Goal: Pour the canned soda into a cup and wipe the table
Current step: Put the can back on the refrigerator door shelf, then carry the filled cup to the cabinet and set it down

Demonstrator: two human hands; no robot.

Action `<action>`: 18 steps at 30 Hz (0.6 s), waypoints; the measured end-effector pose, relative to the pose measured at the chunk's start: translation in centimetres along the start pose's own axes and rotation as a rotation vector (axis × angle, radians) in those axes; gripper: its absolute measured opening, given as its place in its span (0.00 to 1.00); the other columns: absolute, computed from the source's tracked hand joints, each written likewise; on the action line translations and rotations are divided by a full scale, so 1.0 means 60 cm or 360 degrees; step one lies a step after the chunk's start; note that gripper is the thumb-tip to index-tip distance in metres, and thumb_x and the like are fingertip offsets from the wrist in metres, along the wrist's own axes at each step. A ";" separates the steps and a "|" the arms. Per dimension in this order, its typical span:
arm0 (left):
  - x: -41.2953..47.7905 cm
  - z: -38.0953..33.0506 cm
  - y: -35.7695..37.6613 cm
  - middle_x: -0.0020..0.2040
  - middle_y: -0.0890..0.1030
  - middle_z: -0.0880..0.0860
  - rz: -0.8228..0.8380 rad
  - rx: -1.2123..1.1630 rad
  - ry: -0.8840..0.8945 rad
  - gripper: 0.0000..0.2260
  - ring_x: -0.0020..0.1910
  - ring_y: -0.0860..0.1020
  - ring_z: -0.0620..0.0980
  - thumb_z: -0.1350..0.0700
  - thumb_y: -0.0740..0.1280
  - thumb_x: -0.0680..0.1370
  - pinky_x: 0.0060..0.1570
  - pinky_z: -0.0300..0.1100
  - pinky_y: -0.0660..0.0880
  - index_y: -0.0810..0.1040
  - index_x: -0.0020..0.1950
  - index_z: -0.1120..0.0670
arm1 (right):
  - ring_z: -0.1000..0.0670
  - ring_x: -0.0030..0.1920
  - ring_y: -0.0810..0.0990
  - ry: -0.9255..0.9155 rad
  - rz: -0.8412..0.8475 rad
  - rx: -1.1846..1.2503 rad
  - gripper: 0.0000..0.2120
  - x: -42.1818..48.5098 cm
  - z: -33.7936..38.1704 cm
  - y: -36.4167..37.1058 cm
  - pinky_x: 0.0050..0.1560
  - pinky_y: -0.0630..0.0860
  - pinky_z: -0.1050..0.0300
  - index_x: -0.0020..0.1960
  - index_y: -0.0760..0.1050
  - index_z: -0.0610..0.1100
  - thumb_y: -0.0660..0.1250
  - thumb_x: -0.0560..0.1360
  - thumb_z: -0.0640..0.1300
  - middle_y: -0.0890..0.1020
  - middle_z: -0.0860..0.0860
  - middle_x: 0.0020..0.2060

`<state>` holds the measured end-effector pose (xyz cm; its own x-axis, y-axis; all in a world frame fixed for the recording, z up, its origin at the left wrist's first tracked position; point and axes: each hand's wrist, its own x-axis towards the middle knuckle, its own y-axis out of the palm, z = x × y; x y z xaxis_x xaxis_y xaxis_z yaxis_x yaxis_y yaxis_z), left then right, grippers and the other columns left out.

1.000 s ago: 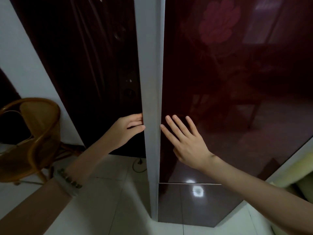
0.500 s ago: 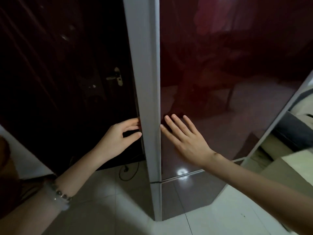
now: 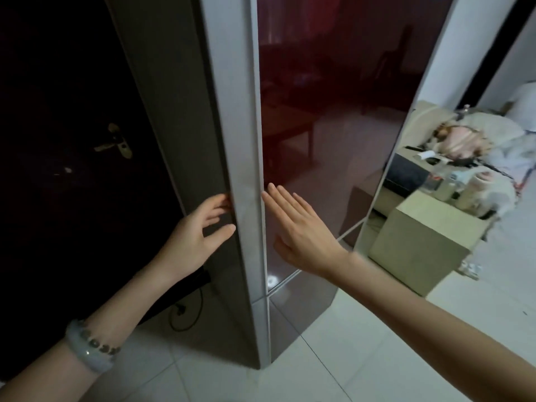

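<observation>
No can, cup or cloth is in view. A tall fridge stands in front of me with a glossy dark red door (image 3: 333, 111) and a grey door edge (image 3: 240, 111). My left hand (image 3: 197, 236) is at the fridge's left side, its fingertips at the seam behind the grey edge and its thumb against that edge. My right hand (image 3: 301, 233) lies flat on the red door front with fingers straight, just right of the edge. The door looks closed.
A dark room door with a brass handle (image 3: 116, 140) is on the left. A black cable (image 3: 185, 314) lies on the tiled floor. At the right stand a beige side table (image 3: 420, 242) with bottles and a cluttered sofa (image 3: 464, 134).
Both hands stay at the fridge's door edge, hardly shifted. My view has swung to the right, so the chair has left the view and the side table and sofa have come in.
</observation>
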<state>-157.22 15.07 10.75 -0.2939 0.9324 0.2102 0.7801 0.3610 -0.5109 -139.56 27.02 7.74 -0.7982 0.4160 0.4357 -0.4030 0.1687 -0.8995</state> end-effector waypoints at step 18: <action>-0.118 -0.066 0.268 0.68 0.71 0.61 0.0673 0.1331 0.1347 0.40 0.66 0.71 0.59 0.46 0.76 0.65 0.65 0.55 0.66 0.65 0.71 0.61 | 0.40 0.59 0.78 0.1680 0.0040 -0.0674 0.37 -0.362 0.140 -0.083 0.57 0.75 0.45 0.68 0.68 0.35 0.75 0.62 0.43 0.78 0.40 0.59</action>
<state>-140.38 14.20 4.35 0.5788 0.7879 0.2103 0.0489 0.2239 -0.9734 -123.98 9.62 3.07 0.0525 0.9344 0.3523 -0.0485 0.3548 -0.9337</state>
